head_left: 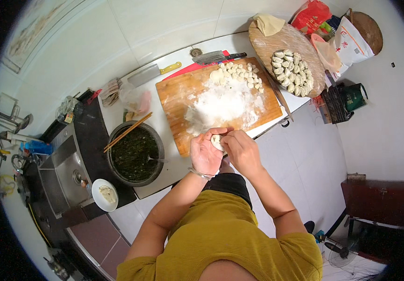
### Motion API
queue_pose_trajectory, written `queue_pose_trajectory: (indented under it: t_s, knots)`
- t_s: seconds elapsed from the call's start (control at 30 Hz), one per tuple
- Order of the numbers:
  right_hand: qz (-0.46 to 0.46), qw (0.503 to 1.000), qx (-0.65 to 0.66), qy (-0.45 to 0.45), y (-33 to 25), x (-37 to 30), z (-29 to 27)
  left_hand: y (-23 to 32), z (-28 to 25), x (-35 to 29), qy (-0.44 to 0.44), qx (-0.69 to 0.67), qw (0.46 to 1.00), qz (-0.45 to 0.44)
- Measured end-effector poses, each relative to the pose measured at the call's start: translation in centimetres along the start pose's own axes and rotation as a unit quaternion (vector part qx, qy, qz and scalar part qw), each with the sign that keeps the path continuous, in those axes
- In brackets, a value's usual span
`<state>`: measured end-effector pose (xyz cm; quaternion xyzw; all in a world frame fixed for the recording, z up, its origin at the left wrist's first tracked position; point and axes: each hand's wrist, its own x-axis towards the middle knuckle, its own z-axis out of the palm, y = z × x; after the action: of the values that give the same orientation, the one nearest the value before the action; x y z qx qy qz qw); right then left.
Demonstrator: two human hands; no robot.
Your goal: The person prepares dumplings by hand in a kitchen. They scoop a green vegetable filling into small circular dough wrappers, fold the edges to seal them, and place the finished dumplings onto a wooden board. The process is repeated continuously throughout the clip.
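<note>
A small white dumpling rests in the fingers of my left hand, which is turned palm up and curled round it. From the other side my right hand pinches the dumpling's edge. Both hands are over the near edge of a wooden cutting board dusted with flour. Small dough pieces cluster at the board's far right. Left of my hands stands a large round bowl of dark green filling, with chopsticks across its rim and a spoon in it.
Finished dumplings sit on a round wooden board at the back right, beside a rolling pin. Behind the cutting board lie a yellow-handled cleaver and a black-handled knife. A white bowl stands near the sink.
</note>
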<state>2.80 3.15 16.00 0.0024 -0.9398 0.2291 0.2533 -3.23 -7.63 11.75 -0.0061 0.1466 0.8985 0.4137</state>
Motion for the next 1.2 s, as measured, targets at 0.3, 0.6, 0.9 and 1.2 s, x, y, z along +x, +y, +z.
queue_pose_trajectory:
  t_s: [0.3, 0.6, 0.9, 1.2]
  knots:
    - [0.136, 0.979, 0.149, -0.015, 8.2, 0.1, -7.5, -6.7, 2.8, 7.6, 0.059, -0.138, 0.988, -0.044]
    - [0.19, 0.968, 0.165, -0.004, 18.1, -1.2, -9.9, -15.5, 4.8, 15.7, 0.108, -0.093, 0.989, -0.024]
    - [0.16, 0.974, 0.156, 0.027, 22.9, -1.2, -10.7, -19.1, 5.4, 19.4, 0.133, -0.016, 0.991, -0.009]
    - [0.154, 0.979, 0.124, 0.039, 26.1, -0.4, -11.5, -20.3, 5.2, 22.2, 0.104, 0.041, 0.993, -0.04]
